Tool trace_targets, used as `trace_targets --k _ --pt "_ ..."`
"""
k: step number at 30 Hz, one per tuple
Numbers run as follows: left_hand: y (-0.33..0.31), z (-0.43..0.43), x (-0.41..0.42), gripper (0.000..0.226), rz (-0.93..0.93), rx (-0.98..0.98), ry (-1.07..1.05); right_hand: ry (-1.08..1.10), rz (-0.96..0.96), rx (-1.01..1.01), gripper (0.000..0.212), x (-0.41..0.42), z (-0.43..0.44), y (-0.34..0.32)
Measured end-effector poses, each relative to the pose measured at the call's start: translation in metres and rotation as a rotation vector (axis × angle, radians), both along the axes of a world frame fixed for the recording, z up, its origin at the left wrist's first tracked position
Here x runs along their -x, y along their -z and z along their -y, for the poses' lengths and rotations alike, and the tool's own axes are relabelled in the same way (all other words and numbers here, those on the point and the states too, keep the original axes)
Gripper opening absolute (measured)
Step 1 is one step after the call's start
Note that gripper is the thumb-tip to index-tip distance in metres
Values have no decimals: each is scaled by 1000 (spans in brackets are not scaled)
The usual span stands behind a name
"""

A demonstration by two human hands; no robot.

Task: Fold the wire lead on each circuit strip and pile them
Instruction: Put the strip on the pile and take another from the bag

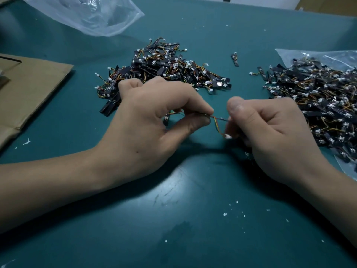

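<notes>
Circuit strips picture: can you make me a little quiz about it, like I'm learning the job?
1. True or false: the left hand holds a circuit strip while the right hand pinches its wire lead.
2. The pile of circuit strips on the right lies on: A a tray, B a clear plastic bag, C a plate.
3. Fill in: the connector on the wire lead is ___.
Key: 1 true; 2 B; 3 white.

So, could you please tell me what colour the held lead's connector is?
The connector is white, shown in the head view.
</notes>
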State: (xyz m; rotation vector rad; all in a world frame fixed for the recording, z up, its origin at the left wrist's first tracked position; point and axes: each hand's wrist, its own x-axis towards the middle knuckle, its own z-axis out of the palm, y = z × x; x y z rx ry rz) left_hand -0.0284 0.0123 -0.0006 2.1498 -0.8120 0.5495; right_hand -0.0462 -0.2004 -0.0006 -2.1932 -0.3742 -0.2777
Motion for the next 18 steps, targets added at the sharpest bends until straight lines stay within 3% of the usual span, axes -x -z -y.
trace_targets --k 3,8,13,18 --pt "-1 0 0 12 41 -23 18 -151 -115 -14 43 -1 2 -3" --pt "-2 0 0 5 -8 -23 -2 -279 -216 -299 27 -2 9 -5" --pt "-3 0 5 27 -101 -56 23 -239 -174 -262 22 -1 6 -3" --pt "-4 0 4 16 -132 -119 65 -249 -133 -197 20 2 5 -4"
